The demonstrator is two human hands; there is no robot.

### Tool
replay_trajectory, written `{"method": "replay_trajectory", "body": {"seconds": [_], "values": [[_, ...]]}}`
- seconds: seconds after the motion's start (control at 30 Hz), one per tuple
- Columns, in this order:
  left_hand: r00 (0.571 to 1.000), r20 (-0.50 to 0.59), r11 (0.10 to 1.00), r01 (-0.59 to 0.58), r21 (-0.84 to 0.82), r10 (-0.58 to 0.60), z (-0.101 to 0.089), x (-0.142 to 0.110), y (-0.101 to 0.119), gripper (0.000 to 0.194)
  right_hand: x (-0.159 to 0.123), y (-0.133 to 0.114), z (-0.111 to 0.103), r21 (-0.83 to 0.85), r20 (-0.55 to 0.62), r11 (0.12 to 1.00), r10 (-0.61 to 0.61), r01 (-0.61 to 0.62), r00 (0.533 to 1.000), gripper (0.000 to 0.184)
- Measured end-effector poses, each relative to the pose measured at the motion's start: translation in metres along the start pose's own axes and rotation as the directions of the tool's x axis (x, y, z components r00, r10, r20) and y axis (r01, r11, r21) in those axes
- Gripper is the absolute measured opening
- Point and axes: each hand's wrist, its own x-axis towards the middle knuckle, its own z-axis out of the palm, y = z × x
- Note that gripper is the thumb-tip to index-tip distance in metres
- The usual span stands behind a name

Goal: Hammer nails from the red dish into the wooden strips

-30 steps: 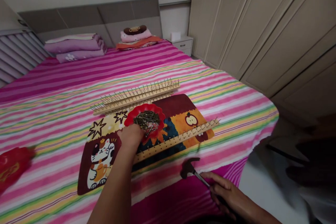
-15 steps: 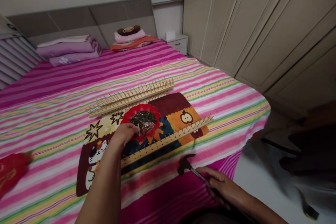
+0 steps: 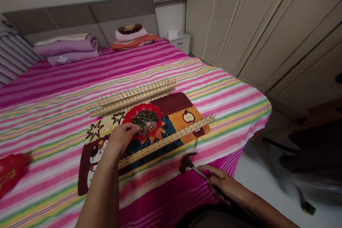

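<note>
My left hand (image 3: 125, 135) is at the near-left rim of a red scalloped bowl (image 3: 129, 117) heaped with nails (image 3: 146, 120). Its thumb and fingers are pinched together; what is between them is too small to make out. In my right hand (image 3: 220, 182) is a claw hammer (image 3: 188, 163), held by the handle, its dark head over the near edge of the bed. Between the bowl and the hammer lies a long wooden strip (image 3: 162, 145) with nails along its length. The bowl sits on a patterned mat (image 3: 171, 101) with a cat and apples.
More wooden strips (image 3: 136, 99) full of upright nails lie behind the bowl on the striped bedspread (image 3: 227, 96). A red object (image 3: 12, 171) is at the left edge. Folded bedding (image 3: 69, 50) rests by the headboard, and wardrobes (image 3: 240, 17) stand to the right.
My left hand has drawn back slightly from the nails toward the bowl's near-left rim, fingers still pinched. The hammer stays in my right hand, and the view has shifted a little.
</note>
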Motion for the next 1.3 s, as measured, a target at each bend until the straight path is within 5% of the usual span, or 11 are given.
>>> {"method": "replay_trajectory", "body": {"seconds": [0.23, 0.43, 0.73, 1.3], "values": [[0.985, 0.170, 0.949, 0.059, -0.311, -0.005, 0.062, -0.059, 0.009, 0.033, 0.001, -0.001, -0.004, -0.013, 0.022, 1.000, 0.008, -0.008, 1.000, 0.059], [0.999, -0.016, 0.980, 0.028, -0.196, -0.032, 0.112, -0.081, -0.012, 0.025, 0.001, 0.001, -0.005, -0.016, 0.021, 1.000, 0.018, -0.017, 1.000, 0.059], [0.990, -0.138, 0.989, -0.008, -0.146, -0.012, 0.128, -0.079, -0.023, 0.027, 0.000, 0.000, -0.005, -0.029, 0.018, 0.999, 0.017, -0.017, 1.000, 0.060], [0.922, -0.139, 0.917, -0.323, 0.236, 0.361, 0.139, -0.079, -0.031, 0.022, -0.027, -0.019, 0.000, -0.047, -0.030, 0.996, -0.072, 0.071, 0.997, 0.056]]}}
